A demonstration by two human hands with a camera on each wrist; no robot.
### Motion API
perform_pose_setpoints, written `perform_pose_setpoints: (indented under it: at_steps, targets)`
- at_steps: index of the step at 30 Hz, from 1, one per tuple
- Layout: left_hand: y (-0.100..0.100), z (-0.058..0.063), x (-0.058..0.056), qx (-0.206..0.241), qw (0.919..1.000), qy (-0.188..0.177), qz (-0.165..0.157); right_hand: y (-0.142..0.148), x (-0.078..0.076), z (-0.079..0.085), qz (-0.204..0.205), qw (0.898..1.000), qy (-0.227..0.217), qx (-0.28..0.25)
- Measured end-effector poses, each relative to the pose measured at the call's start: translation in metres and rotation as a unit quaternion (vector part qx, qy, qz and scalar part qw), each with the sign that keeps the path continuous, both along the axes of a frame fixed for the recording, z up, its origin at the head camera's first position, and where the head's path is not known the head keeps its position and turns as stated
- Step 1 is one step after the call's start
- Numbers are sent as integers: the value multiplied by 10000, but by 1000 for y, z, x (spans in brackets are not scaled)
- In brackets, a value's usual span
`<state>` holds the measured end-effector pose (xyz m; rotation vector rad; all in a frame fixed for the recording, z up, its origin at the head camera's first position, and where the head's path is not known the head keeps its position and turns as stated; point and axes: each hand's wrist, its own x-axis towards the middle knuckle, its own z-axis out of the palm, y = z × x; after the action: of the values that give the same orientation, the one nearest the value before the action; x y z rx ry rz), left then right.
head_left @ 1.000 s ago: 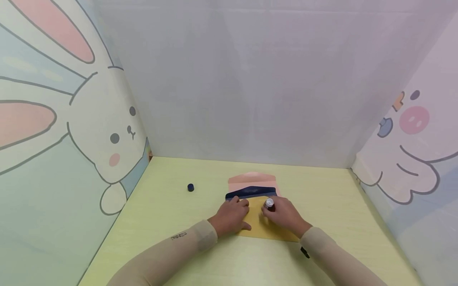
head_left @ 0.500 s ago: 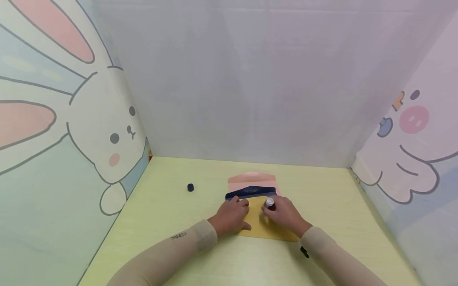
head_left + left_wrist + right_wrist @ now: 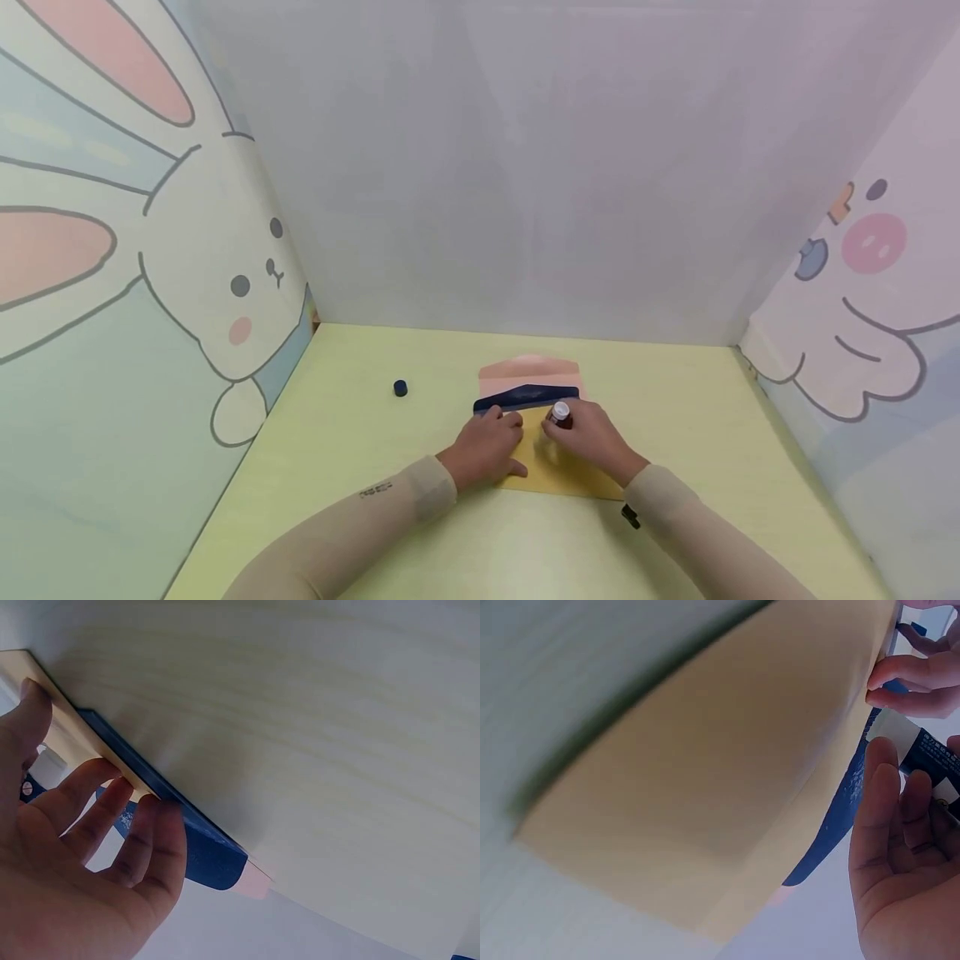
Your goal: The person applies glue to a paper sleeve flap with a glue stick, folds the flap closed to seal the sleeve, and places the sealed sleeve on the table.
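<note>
A yellow envelope (image 3: 573, 477) lies in front, overlapping a navy envelope (image 3: 531, 395) and, behind that, a pink envelope (image 3: 528, 367); the flaps of the latter two point away from me. My left hand (image 3: 482, 447) rests on the left part of the yellow one, fingertips pressing along its far edge in the left wrist view. With thumb and fingers my right hand (image 3: 597, 442) grips a glue stick (image 3: 930, 757), its white end down at the yellow paper's far strip in the right wrist view. Part of the stick is hidden by the fingers.
A small dark blue cap (image 3: 401, 388) stands on the pale yellow table (image 3: 352, 442), left of the envelopes. A grey back wall (image 3: 517, 183) and side panels with cartoon animals enclose the table.
The right hand has moved slightly left and away from me with the glue stick, along the yellow envelope. My left hand stays in place, and the head view has tilted a little.
</note>
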<state>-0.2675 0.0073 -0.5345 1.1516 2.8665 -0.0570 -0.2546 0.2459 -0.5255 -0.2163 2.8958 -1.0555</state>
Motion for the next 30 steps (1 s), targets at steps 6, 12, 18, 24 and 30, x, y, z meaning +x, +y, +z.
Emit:
perform_pose_setpoints:
  at_steps: [6, 12, 18, 24, 30]
  targets:
    - [-1, -2, 0, 65, 10000, 7, -35, -15, -4, -3, 251, 9996, -10, 142]
    - [-2, -2, 1, 346, 9993, -153, 27, -28, -4, -3, 286, 9994, -111, 174]
    - [-3, -1, 2, 530, 9981, -309, 64, -34, -3, -2, 255, 9993, -158, 235]
    - [-4, -1, 2, 533, 9983, -225, 32, -34, -3, -4, 242, 9990, -135, 344]
    - [-4, -1, 2, 452, 9989, -87, -3, -34, -4, -6, 260, 9986, -97, 443]
